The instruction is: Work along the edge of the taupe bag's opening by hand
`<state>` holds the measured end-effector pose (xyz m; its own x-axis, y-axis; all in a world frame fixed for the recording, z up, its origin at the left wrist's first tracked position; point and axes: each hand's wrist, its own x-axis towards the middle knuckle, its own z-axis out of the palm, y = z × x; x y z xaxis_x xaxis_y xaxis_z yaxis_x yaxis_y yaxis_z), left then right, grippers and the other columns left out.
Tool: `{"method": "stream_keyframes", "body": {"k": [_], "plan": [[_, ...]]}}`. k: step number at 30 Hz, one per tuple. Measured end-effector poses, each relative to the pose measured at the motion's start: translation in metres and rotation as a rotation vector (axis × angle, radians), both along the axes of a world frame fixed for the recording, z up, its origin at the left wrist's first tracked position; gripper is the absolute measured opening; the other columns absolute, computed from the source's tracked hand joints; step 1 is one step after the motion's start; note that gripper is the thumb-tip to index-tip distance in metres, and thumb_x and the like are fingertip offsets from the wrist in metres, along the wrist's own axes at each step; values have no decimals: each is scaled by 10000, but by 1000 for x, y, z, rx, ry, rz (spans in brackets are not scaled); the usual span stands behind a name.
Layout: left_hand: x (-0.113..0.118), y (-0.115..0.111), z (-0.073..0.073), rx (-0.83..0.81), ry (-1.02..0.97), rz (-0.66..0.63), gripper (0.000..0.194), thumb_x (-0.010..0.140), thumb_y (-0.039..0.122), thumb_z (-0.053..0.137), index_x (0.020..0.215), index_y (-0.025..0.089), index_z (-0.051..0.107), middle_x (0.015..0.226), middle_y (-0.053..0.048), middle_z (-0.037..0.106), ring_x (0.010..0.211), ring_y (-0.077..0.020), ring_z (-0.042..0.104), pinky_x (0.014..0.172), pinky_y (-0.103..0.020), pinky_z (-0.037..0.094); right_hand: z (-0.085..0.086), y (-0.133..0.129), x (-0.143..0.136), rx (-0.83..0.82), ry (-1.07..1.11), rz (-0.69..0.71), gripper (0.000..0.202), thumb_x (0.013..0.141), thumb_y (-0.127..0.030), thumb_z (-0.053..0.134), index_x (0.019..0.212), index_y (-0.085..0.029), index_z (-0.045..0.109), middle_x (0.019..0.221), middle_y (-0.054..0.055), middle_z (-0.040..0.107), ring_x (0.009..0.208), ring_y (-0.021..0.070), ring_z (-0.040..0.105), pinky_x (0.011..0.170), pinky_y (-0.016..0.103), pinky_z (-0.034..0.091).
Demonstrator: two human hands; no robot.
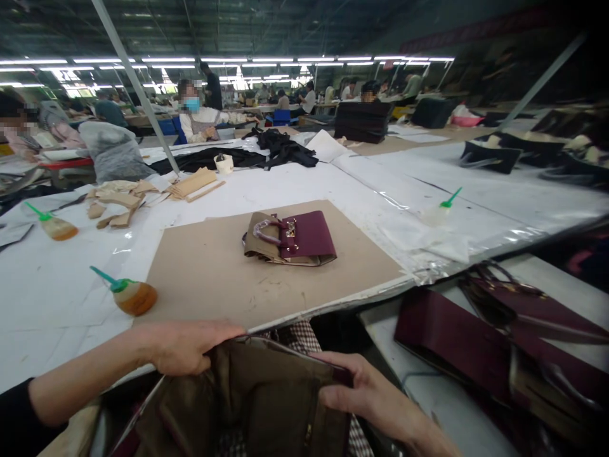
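Brown fabric lining (273, 400) — creased, zippered.

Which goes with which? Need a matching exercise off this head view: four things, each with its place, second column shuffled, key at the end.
Things
1. brown-lined bag
2. gold-clasped handbag
3. heap of black fabric
4. nearest squeeze bottle

Places
A. lying on the tan sheet
B. by the tan sheet's left edge
C. held at its rim by the left hand and right hand
D. beyond the tan sheet, toward the far side of the white table

Pairs: 1-C, 2-A, 3-D, 4-B
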<state>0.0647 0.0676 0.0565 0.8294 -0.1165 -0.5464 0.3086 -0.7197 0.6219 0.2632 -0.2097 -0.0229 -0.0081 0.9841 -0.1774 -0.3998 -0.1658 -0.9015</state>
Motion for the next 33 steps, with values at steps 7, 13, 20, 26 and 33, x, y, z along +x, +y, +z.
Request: {"method": "stream_keyframes", "body": {"k": [7,13,20,26,33], "plan": [[18,-17,21,3,88,140,734,726,290,794,1384,368,479,1271,18,648,1135,-272,612,911,-325,468,-8,0,5,-47,44,-1,507,869,-297,826,1351,-243,682,1113,33,767,1048,262,696,914,321,508],[39,-34,1,21,-138,105,207,883,281,684,1073,290,601,1169,25,643,1085,-220,590,917,-310,424,-2,-8,-3,-34,-119,-47,444,947,-394,733,1363,-253,671,1148,40,744,1094,296,663,926,352,518],[48,-39,-9,25,-196,146,157,830,249,740,905,243,602,1119,22,671,1010,-214,618,892,-306,441,25,-12,-13,-58,-489,-92,393,1020,-451,572,1337,-249,689,1013,24,745,953,269,677,855,312,532],[42,-43,8,-56,-168,44,106,858,336,771,813,242,759,1474,35,504,1324,-261,478,1112,-342,373,25,-11,-18,-32,-612,-105,406,1028,-431,534,1364,-245,666,1133,56,753,935,259,698,884,316,552],[38,-54,10,-2,-221,98,356,1039,377,500,823,196,717,1205,-18,597,886,-144,633,877,-309,489,23,-8,-32,-48,-772,-142,411,1005,-353,546,1391,-251,642,1126,49,768,946,242,724,916,293,561]]}}
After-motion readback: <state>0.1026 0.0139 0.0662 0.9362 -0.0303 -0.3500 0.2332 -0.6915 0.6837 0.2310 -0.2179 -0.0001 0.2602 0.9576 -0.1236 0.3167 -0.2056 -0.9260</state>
